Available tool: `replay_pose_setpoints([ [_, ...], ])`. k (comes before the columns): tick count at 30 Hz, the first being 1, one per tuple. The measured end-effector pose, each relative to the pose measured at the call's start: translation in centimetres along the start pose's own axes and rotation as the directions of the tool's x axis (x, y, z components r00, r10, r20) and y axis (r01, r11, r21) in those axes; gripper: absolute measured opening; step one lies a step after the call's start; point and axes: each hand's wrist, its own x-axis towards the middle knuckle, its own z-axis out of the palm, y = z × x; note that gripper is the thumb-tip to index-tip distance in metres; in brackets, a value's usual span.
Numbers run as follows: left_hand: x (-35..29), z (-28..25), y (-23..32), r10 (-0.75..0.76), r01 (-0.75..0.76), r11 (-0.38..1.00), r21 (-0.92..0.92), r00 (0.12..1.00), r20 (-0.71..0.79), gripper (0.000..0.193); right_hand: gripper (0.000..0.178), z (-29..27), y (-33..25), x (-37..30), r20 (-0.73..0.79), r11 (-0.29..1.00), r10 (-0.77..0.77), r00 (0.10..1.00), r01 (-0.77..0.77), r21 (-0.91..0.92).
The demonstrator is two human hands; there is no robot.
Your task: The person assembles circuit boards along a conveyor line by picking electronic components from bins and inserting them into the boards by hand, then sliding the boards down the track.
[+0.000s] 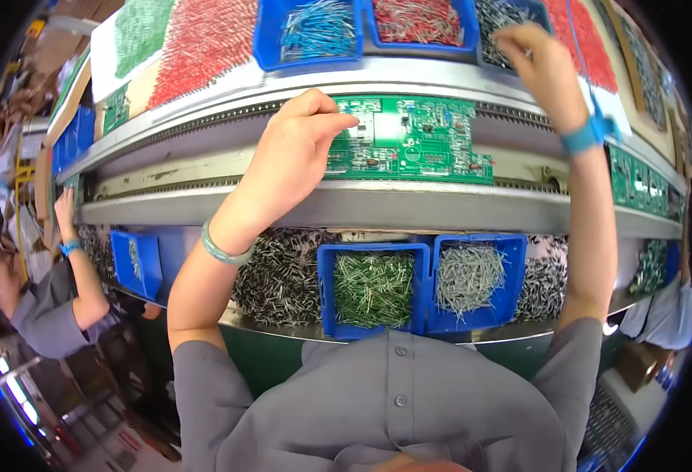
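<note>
A green circuit board [420, 141] lies on the conveyor track [204, 145] in front of me. My left hand [298, 149] rests over the board's left end, thumb and forefinger pinched together on its top left edge; whether a part sits between them is hidden. My right hand [538, 63] reaches up into a blue bin of dark parts [494, 23] on the far shelf, fingers curled down into the parts. A blue strap [586, 134] circles my right wrist and a pale green bangle [221, 250] my left.
Blue bins of blue parts [318, 31] and red parts [417, 20] stand beyond the track. Near me are bins of green parts [373, 289] and grey parts [472, 279], plus loose dark parts [279, 275]. A co-worker [43, 303] sits at left. More green boards [641, 185] follow at right.
</note>
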Motion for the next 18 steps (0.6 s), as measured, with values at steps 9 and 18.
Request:
replay_pose_setpoints([
  [9, 2.1, 1.1, -1.0, 0.103, -0.096, 0.984, 0.148, 0.994, -0.041, 0.026, 0.009, -0.1, 0.7, 4.2, 0.042, 0.904, 0.117, 0.992, -0.089, -0.418],
  [18, 2.7, 1.4, -1.5, 0.155, -0.149, 0.980, 0.131, 0.987, -0.032, 0.024, 0.013, 0.9, 0.8, 2.7, -0.201, 0.972, 0.089, 0.976, -0.128, -0.195],
])
